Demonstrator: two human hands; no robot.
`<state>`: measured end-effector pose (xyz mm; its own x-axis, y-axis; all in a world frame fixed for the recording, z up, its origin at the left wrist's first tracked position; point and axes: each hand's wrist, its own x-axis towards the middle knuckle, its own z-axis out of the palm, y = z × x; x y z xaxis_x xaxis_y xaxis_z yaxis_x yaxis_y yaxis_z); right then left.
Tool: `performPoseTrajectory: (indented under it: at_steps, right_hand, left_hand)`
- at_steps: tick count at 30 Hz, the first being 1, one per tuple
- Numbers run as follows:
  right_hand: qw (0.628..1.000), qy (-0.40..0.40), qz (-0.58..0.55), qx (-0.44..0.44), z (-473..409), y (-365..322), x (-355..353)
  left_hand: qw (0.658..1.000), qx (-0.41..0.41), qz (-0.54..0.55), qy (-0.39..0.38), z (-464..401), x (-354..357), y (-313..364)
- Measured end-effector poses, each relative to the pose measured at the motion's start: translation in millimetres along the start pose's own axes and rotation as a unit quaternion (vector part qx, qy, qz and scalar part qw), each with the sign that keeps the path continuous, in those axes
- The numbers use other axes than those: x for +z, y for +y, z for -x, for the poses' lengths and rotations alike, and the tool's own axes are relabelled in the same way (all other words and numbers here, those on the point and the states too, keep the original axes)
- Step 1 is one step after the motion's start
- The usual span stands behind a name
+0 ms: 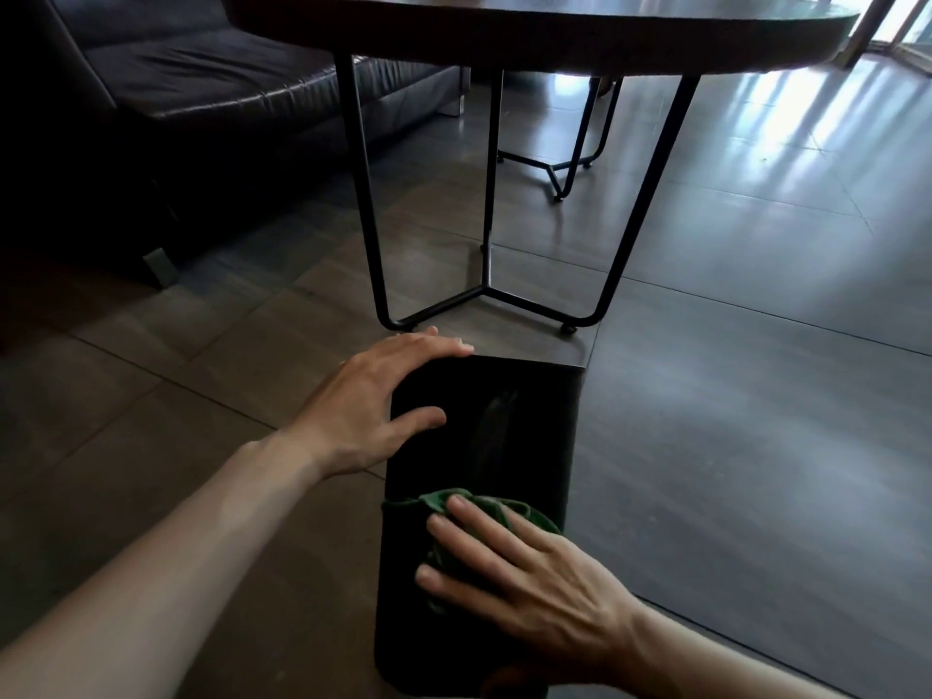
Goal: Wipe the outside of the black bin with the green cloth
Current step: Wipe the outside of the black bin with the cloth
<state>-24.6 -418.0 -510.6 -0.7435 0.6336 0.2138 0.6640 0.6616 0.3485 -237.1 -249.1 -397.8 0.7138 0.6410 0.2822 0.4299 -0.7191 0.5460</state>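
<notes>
The black bin (509, 436) lies on its side on the tiled floor, its long flat face turned up toward me. My left hand (373, 401) grips the bin's far left edge, fingers curled over the corner and thumb on the top face. My right hand (524, 562) presses the crumpled green cloth (484, 507) flat against the near part of that face. The cloth shows around and under my fingers. The bin's near end runs out of the frame's bottom.
A round dark table (544, 27) on thin black metal legs (484, 295) stands just beyond the bin. A dark leather sofa (191, 78) fills the upper left. A second metal frame (565, 169) sits farther back. Glossy tiled floor (756, 345) stretches to the right.
</notes>
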Motion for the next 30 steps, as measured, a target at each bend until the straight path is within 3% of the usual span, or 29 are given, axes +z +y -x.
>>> performPoseTrajectory:
  at_steps: [4,6,8,11,13,20,24,26,30]
  right_hand:
    - [0.997,0.056,-0.001,-0.054,0.5,26.8,-1.7]
    - [0.995,0.096,-0.005,-0.027,-5.3,44.6,-4.9]
    - [0.987,0.148,-0.013,0.068,-18.5,61.4,-11.8]
    - [0.945,0.207,-0.043,0.250,-37.8,73.9,-21.4]
    - [0.931,0.218,-0.048,0.289,-42.5,62.2,-21.2]
    - [0.997,0.044,-0.039,0.050,14.9,-25.5,4.8]
    - [0.997,0.068,-0.002,-0.031,17.0,-2.0,4.8]
    - [0.996,0.090,-0.002,-0.014,8.1,26.2,-3.9]
    - [0.967,0.181,-0.009,0.182,-22.0,75.0,-29.0]
  left_hand:
    - [1.000,0.000,0.004,0.004,-1.9,0.9,6.4]
    - [1.000,-0.002,0.005,0.004,-1.1,1.4,7.2]
    - [1.000,0.002,0.007,0.003,-1.9,2.7,8.2]
    - [1.000,0.009,0.007,-0.001,-5.1,5.8,10.8]
    - [1.000,0.014,0.011,-0.004,-5.3,6.5,12.0]
    - [1.000,0.006,0.019,-0.009,1.8,0.3,15.2]
    - [1.000,0.006,0.025,-0.014,2.8,2.7,21.5]
    - [1.000,-0.004,0.028,-0.005,4.3,0.6,18.3]
    - [1.000,0.006,0.025,-0.003,6.9,1.2,15.9]
